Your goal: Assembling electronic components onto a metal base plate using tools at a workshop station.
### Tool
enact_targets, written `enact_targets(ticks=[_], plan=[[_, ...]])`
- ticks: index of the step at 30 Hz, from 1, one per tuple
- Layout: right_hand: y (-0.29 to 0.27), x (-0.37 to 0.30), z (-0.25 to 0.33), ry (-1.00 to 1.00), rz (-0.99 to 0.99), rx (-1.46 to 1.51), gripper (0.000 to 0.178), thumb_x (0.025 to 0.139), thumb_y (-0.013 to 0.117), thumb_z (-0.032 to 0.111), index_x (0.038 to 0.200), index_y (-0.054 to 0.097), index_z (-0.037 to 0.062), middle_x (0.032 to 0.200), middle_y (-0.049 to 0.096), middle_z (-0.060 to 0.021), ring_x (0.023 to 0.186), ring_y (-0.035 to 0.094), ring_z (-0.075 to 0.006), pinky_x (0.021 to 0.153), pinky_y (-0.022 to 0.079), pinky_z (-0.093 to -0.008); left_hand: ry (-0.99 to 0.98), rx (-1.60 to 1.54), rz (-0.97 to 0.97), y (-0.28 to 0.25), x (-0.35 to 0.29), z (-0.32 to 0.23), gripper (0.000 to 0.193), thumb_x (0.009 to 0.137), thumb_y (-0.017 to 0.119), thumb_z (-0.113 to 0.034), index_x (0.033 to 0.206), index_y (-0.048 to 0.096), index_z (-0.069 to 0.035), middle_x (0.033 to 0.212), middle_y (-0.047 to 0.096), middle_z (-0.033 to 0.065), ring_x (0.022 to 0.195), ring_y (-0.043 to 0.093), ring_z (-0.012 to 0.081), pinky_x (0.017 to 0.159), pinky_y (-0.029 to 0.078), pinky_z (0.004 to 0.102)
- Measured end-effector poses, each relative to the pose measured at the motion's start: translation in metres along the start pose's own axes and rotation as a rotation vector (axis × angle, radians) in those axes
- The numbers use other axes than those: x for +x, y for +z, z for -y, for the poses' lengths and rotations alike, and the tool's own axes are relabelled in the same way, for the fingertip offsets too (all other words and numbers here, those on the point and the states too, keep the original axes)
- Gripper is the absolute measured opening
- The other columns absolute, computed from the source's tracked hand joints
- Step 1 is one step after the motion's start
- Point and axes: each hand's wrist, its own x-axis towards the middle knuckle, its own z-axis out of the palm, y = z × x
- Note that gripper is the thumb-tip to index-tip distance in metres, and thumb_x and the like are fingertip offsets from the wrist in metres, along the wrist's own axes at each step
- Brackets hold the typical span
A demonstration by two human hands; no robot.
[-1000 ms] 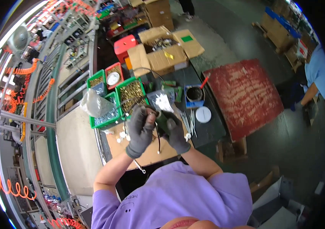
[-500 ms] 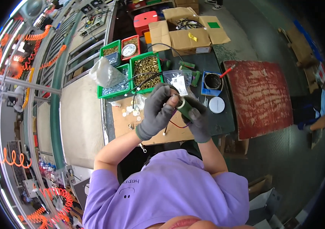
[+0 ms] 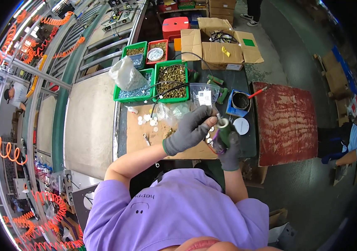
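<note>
My right hand [image 3: 231,152], in a grey glove, is wrapped round a dark green tube [image 3: 226,133] with a pale ring at its open upper end. A thin red and purple wire [image 3: 210,143] shows beside the tube. My left hand [image 3: 192,130], gloved likewise with a bare thumb tip, pinches just at the tube's upper end; what lies between its fingertips is too small to name. Below the hands is a brown board [image 3: 136,144] with several white discs [image 3: 146,119], a small heap of brass parts [image 3: 169,133] and a ring-ended metal piece [image 3: 146,139].
Green bins of brass parts [image 3: 172,77] and silvery parts [image 3: 133,96] stand beyond, a white bag [image 3: 127,75] on one. A clear bag [image 3: 204,94], an open black tin [image 3: 241,101] and a white lid [image 3: 241,126] lie near. A red worn board [image 3: 287,125] is right.
Both hands have moved right and slightly down with the green tube. The tube has turned more upright, and the left hand's fingers have drawn away from its side to its upper end.
</note>
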Motion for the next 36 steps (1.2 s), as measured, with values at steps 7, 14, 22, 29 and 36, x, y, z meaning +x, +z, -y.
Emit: enact_targets(ticks=[7, 14, 22, 29, 36], plan=[[-0.004, -0.006, 0.040, -0.136, 0.019, 0.214, 0.054, 0.085, 0.051, 0.051, 0.122, 0.045, 0.0117, 0.053, 0.040, -0.0015, 0.036, 0.034, -0.0058, 0.034, 0.028, -0.0180, 0.158, 0.186, 0.308, 0.005, -0.037, 0.055, 0.044, 0.089, 0.047, -0.043, 0.106, 0.054, -0.002, 0.088, 0.057, 0.0181, 0.082, 0.055, 0.0345, 0.074, 0.045, 0.0393], [-0.026, -0.021, 0.076, -0.333, 0.353, 0.269, 0.053, 0.085, 0.052, 0.049, 0.132, 0.040, 0.0251, 0.049, 0.039, 0.0018, 0.030, 0.028, -0.0025, 0.029, 0.026, -0.0172, 0.030, 0.602, 0.340, -0.007, -0.074, 0.093, 0.022, 0.079, 0.060, -0.026, 0.093, 0.058, -0.009, 0.077, 0.060, 0.0115, 0.077, 0.056, 0.0320, 0.070, 0.043, 0.0409], [-0.077, -0.057, 0.084, -0.130, 0.625, 0.150, 0.055, 0.089, 0.046, 0.046, 0.137, 0.034, 0.0224, 0.047, 0.043, -0.0007, 0.029, 0.033, -0.0058, 0.028, 0.030, -0.0198, -0.301, 0.040, 0.478, -0.037, -0.132, 0.132, 0.043, 0.091, 0.046, -0.041, 0.106, 0.057, -0.002, 0.092, 0.060, 0.0105, 0.084, 0.059, 0.0212, 0.076, 0.046, 0.0308], [-0.087, -0.119, 0.033, -0.026, 0.061, 0.255, 0.062, 0.078, 0.058, 0.050, 0.122, 0.047, 0.0094, 0.053, 0.045, -0.0042, 0.038, 0.040, -0.0108, 0.035, 0.032, -0.0245, -0.252, 0.646, 0.048, -0.052, -0.115, 0.212, 0.017, 0.082, 0.057, -0.018, 0.091, 0.059, -0.003, 0.086, 0.061, 0.0160, 0.080, 0.059, 0.0328, 0.067, 0.047, 0.0384], [-0.085, -0.139, 0.018, -0.069, -0.069, 0.324, 0.056, 0.080, 0.059, 0.041, 0.115, 0.049, -0.0020, 0.062, 0.050, -0.0066, 0.037, 0.037, -0.0098, 0.035, 0.029, -0.0229, 0.057, 0.478, 0.313, 0.043, -0.047, 0.190, 0.014, 0.084, 0.054, -0.016, 0.094, 0.059, -0.007, 0.092, 0.059, 0.0160, 0.082, 0.058, 0.0372, 0.066, 0.047, 0.0442]])
